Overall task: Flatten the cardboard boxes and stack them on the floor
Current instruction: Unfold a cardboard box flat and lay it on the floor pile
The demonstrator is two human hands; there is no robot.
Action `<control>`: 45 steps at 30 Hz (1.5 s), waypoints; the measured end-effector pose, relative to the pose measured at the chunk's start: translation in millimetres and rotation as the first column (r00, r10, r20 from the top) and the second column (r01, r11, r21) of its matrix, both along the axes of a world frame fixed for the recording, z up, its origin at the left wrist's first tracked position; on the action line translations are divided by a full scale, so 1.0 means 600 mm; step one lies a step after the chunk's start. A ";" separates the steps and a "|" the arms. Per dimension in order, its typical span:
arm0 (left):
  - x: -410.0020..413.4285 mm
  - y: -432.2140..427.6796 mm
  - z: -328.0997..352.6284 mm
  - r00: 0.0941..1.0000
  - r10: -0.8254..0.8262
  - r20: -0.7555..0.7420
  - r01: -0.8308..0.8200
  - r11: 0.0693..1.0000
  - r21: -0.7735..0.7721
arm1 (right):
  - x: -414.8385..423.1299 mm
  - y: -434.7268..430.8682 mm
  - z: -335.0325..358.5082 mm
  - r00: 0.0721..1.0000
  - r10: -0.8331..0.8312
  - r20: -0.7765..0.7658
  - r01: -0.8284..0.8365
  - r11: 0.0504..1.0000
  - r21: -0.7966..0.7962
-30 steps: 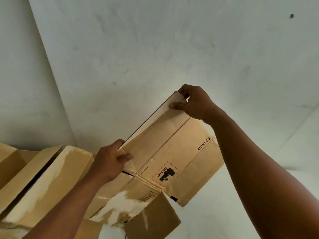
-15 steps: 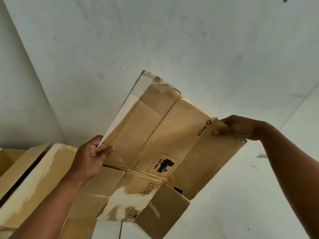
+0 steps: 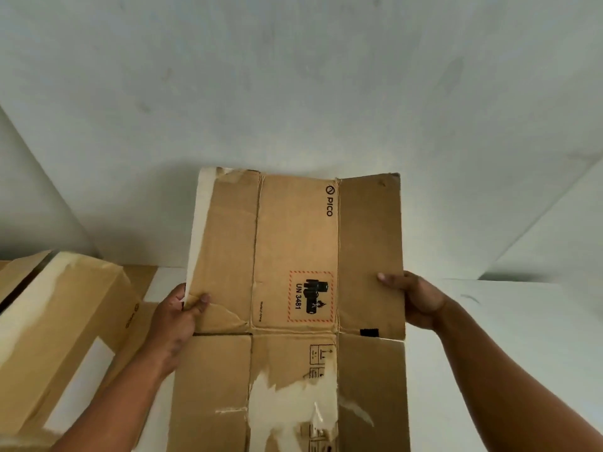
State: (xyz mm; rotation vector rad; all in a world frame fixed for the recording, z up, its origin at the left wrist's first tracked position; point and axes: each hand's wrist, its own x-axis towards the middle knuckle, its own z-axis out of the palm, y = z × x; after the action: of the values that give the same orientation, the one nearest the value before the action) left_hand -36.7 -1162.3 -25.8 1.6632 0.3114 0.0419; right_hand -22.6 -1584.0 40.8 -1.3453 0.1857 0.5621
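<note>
The flattened box [image 3: 293, 288] is held up in front of the person. The left hand [image 3: 177, 316] and right hand [image 3: 414, 301] each have their fingers clamped on a side edge. It looks fully opened out but is not yet stacked. Further left, another box [image 3: 58, 337] stands unflattened, so work remains.

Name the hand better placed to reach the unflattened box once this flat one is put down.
Left, probably. The left hand grips the flattened box at its left edge, beside the unflattened box; the right hand holds the opposite edge, farther away.
</note>
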 end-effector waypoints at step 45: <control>-0.132 0.134 -0.277 0.886 -0.002 -0.463 0.368 0.609 0.703 | -0.179 0.322 -0.416 0.892 0.446 -0.075 -0.126 0.084 -0.989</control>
State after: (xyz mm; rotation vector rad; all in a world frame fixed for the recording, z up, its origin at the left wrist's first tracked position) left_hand -115.9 -1081.8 -191.7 2.5922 0.4814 -0.4178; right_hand -129.9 -1390.9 -208.8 -2.8780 0.0434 0.5951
